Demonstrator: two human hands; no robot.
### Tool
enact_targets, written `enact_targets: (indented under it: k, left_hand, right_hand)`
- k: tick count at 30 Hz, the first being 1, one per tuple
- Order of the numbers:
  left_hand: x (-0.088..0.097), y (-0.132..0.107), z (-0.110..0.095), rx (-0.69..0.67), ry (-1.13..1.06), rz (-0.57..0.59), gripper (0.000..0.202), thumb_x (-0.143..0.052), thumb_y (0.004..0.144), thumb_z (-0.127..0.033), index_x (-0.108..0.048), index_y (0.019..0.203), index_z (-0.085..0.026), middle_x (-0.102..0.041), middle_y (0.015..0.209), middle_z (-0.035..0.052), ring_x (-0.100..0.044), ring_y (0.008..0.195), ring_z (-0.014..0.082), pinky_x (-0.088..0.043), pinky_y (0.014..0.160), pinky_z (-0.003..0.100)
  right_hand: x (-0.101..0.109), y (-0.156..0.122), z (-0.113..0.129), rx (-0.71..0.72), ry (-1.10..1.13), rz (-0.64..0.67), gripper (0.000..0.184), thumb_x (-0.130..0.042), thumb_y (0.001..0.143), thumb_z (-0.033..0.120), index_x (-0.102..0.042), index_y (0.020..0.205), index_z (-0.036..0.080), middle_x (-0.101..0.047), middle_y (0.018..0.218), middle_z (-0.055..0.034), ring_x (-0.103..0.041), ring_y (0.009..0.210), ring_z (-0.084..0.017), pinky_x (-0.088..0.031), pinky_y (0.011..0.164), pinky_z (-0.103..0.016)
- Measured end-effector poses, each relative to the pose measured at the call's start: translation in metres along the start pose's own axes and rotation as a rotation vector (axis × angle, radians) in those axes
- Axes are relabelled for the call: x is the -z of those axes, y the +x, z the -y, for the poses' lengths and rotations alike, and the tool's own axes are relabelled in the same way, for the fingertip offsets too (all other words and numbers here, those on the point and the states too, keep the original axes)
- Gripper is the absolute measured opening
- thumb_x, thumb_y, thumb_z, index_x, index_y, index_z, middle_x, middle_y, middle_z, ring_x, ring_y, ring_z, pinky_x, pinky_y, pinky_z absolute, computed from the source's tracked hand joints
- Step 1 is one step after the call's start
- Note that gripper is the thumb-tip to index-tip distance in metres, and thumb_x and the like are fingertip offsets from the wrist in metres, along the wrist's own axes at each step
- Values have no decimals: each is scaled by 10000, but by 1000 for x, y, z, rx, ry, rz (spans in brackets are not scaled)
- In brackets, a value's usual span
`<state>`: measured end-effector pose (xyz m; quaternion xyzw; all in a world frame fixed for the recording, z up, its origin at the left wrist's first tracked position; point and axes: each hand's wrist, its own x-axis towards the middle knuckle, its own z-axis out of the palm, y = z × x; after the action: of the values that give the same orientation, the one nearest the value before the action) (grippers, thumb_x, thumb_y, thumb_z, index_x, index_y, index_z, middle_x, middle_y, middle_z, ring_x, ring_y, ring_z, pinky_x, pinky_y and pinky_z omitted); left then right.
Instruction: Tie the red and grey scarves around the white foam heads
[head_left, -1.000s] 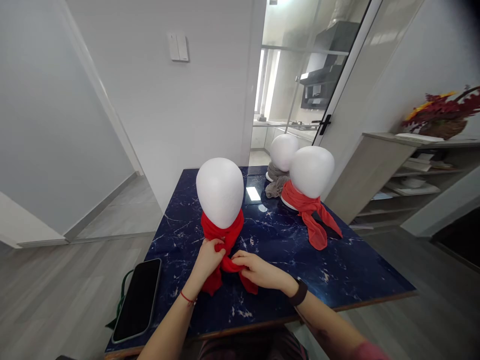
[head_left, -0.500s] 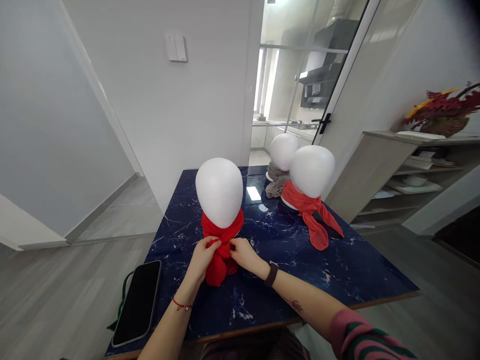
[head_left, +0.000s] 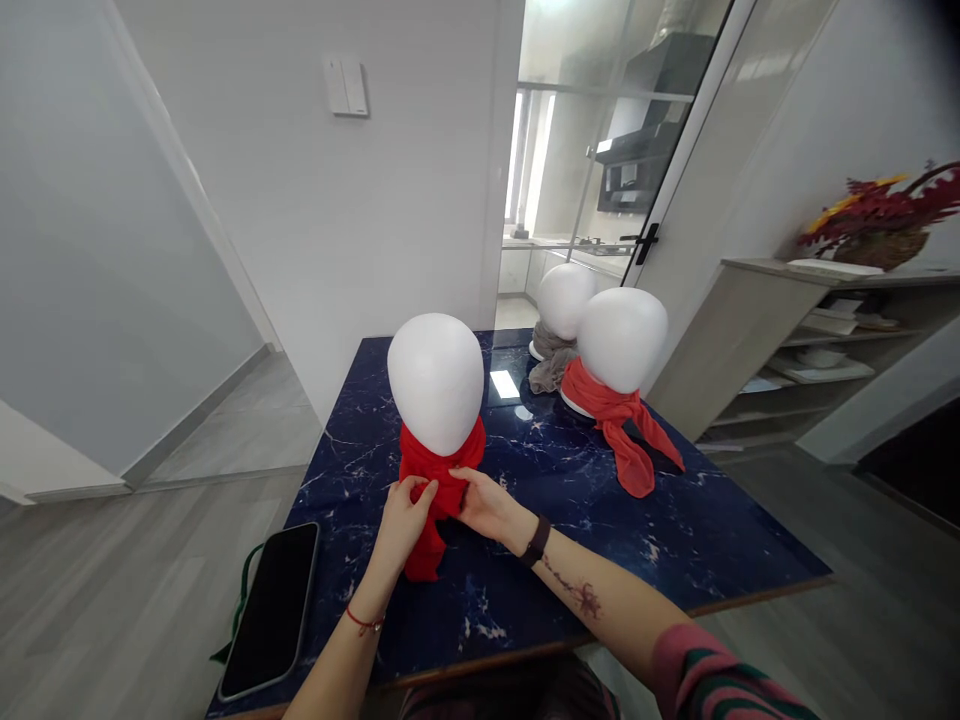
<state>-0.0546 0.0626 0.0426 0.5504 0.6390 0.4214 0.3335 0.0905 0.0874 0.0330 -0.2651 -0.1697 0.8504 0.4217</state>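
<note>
Both hands on red scarf [head_left: 450, 462], left hand [head_left: 405, 515] pinching the knot, right hand [head_left: 486, 505] gripping a fold

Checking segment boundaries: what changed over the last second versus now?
The left hand and right hand rose along the red scarf to the knot under the near foam head; the right came in from the right, gathering in the tail it had drawn sideways. Both keep their grip on the scarf. Phone and the two far heads unchanged.
</note>
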Motion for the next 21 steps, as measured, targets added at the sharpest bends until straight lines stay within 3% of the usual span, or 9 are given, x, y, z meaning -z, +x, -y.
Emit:
enact_targets:
  k: [2, 6, 9, 13, 16, 21]
  left_hand:
    - [0, 2, 3, -9, 34, -1, 361, -583, 711, -486, -684, 846, -166, -614, 846, 88, -551, 905, 262, -412, 889, 394]
    - [-2, 4, 7, -51, 69, 9, 377, -576, 720, -448, -682, 947, -166, -578, 888, 89, -541, 949, 261, -399, 949, 419]
    - [-5, 0, 5, -53, 74, 19, 404, -583, 718, -404, -657, 1048, -182, -513, 1020, 93, -528, 1034, 259, -355, 1022, 440]
    - [-7, -10, -3, -49, 65, 32, 500, -636, 692, -430, -617, 1131, -194, -360, 1242, 123, -374, 1267, 322, -296, 1081, 465]
    - [-11, -17, -10, -47, 35, 43, 591, -672, 673, -490, -579, 1184, -207, -287, 1318, 130, -301, 1323, 346, -281, 1093, 477]
    - [-22, -17, -11, -81, -39, -50, 367, -579, 777, -404, -650, 1057, -179, -359, 1301, 135, -350, 1296, 306, -261, 1112, 434]
  right_hand:
    - [2, -1, 1, 15, 6, 18, 204, -566, 760, 176, -632, 949, 135, -710, 929, -55, -643, 834, -145, -471, 772, -265]
    - [1, -6, 8, 68, -11, 89, 302, -490, 814, 337, -618, 1016, 152, -693, 1016, -74, -636, 941, -189, -481, 818, -338]
    - [-2, -8, 14, 125, -15, 78, 302, -477, 834, 398, -610, 1006, 188, -693, 1004, -52, -634, 959, -199, -484, 822, -363]
    - [-3, -5, 13, 122, -35, 44, 284, -484, 838, 404, -616, 966, 188, -696, 974, -49, -632, 961, -193, -485, 827, -350]
    - [-4, -2, 8, 209, -85, -31, 233, -576, 773, 380, -622, 885, 181, -700, 930, -51, -628, 951, -201, -480, 831, -336]
    - [-6, -5, 3, 387, -229, -69, 279, -680, 674, 329, -605, 897, 178, -687, 912, -50, -609, 934, -214, -456, 842, -345]
